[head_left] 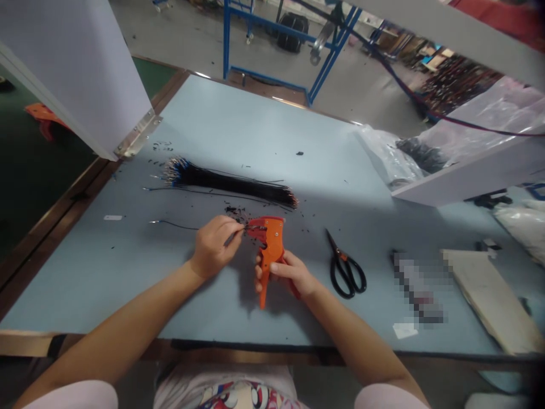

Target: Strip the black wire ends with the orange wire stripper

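Gripping wire (pixel 234 237) and orange strippers (pixel 271 250), the hands (pixel 212 247) meet above a blue workbench (pixel 221 130).

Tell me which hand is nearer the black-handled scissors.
Right. The right hand grips the orange wire stripper, not touching the scissors, which lie to its right. The left hand is farther off, on the stripper's far side from them.

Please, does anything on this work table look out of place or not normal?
Yes: small black scraps, probably wire insulation, lie scattered over the pale blue table around the orange plastic wire stripper and the long bundle of black wires. They look like loose litter. A rectangular object at right is pixelated, so it cannot be identified.
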Demonstrator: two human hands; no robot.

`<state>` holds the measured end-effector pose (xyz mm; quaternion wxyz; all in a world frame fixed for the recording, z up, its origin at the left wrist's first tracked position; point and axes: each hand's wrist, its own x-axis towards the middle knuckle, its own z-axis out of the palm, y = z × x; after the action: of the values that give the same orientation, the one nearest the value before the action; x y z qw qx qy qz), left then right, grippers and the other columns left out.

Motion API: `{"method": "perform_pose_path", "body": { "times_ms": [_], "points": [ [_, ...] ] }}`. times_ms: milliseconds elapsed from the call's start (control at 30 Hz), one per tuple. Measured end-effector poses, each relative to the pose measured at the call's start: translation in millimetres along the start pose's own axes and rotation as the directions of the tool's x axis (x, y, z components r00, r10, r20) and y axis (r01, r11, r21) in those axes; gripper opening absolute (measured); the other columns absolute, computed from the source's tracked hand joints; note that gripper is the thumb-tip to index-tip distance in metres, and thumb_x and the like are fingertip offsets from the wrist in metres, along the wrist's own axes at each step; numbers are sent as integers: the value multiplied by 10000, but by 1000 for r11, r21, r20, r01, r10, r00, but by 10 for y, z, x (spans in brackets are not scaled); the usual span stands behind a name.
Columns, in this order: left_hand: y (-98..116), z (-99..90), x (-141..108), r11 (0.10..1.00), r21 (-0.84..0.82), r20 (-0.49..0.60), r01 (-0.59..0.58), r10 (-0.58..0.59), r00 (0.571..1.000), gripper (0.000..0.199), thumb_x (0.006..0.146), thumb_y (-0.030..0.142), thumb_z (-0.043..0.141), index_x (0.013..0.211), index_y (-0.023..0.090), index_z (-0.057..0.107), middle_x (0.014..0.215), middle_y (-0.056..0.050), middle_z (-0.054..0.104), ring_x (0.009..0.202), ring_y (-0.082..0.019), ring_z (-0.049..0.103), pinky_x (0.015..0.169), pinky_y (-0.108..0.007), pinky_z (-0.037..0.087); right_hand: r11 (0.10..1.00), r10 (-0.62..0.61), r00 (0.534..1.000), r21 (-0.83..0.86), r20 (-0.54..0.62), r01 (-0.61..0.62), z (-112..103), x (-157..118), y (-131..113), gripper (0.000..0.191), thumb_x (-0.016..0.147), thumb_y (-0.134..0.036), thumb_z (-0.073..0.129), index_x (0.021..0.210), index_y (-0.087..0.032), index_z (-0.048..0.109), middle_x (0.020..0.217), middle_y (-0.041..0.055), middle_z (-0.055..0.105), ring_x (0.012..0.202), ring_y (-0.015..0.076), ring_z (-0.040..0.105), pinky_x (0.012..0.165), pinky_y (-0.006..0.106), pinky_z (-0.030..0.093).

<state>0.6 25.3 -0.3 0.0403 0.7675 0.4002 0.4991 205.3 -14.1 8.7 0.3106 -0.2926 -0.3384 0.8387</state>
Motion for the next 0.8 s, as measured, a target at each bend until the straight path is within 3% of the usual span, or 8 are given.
{"method": "perform_pose_path", "body": {
  "times_ms": [400,800],
  "points": [
    [37,-18,-8,1000,20,23,-13,13,1000,97,805,139,566,889,180,593,788,-29,640,729,-125,595,641,-228,485,994,5,1000,-108,-20,-7,59,-53,-25,271,801,-354,665,911,-125,570,722,62,645,599,196,660,563,321,528],
    [62,-27,16,999,39,16,-32,32,999,77,799,135,568,858,172,599,724,-12,625,655,-109,558,602,-216,446,993,13,1000,-113,-28,-16,61,-62,-45,245,831,-336,636,926,-120,572,711,51,630,583,193,658,556,317,520]
  ]
}}
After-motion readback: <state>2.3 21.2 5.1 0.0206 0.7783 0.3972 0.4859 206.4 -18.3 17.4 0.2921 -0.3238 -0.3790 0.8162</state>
